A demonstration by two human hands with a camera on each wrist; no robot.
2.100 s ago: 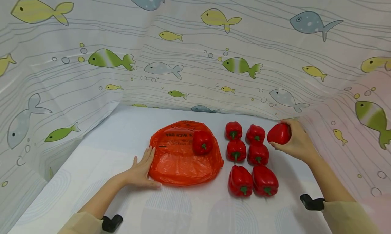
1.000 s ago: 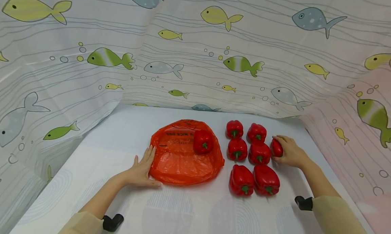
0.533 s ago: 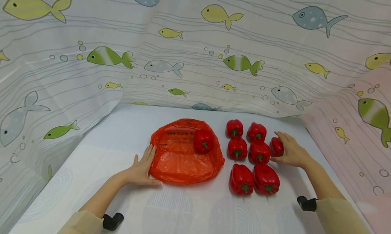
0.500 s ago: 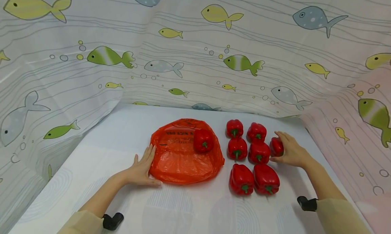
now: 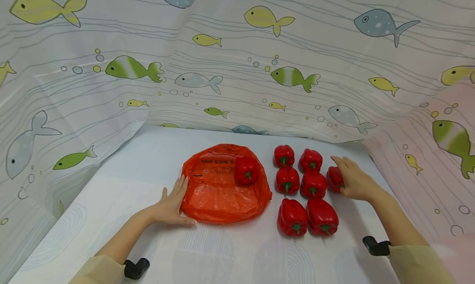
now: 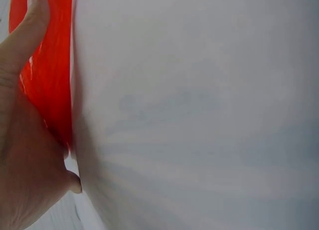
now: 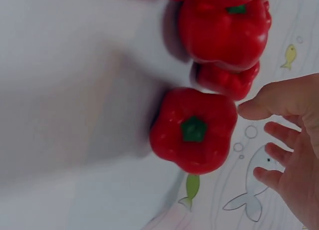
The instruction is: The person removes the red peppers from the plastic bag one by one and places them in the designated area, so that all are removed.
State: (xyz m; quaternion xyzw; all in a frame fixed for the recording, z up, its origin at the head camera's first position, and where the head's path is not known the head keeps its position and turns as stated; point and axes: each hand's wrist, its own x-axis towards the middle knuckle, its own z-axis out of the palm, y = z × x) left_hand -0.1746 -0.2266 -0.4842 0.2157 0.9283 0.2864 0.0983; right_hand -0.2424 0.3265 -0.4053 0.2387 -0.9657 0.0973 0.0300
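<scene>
My left hand lies spread at the left edge of an orange plastic bag, fingertips touching it and thumb along its front edge. In the left wrist view the bag shows beside the hand. One red bell pepper sits on the bag's right part. At the right, my right hand is held with fingers extended beside a red bell pepper, which it partly hides. The right wrist view shows that pepper standing stem up, with the hand apart from it.
Several more red bell peppers stand in two columns between the bag and the right hand, the front pair being larger. The white tabletop ends at a fish-print curtain behind and at both sides.
The right hand has lowered a pepper onto the table beside the others, then let it go and drawn slightly back. The left hand has stayed at the bag.
</scene>
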